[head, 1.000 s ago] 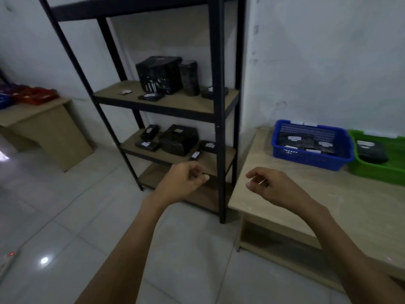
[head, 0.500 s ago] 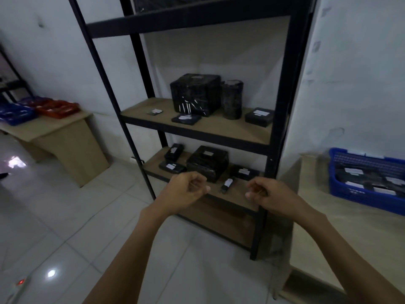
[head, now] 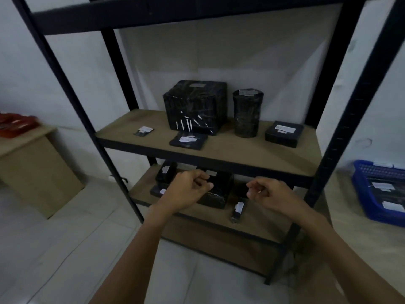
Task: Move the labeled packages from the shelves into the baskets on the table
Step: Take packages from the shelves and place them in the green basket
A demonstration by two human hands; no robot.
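The left hand point(head: 188, 190) and the right hand point(head: 270, 194) hover apart before the lower shelf point(head: 258, 223), each with the fingers curled toward the palm and holding nothing. Just behind them on this wooden board lie a narrow package point(head: 238, 210) with a white label and a bigger glossy black package point(head: 220, 191). On the middle shelf point(head: 241, 151) stand a cube package point(head: 195, 106) wrapped in shiny black film, a cylinder package point(head: 247, 113), a flat box point(head: 283, 133) and a thin flat package point(head: 188, 140). All are black with small white labels, too blurred to read. At the right, a blue basket point(head: 365, 194) of plastic lattice on the counter point(head: 344, 213) holds more labeled packages.
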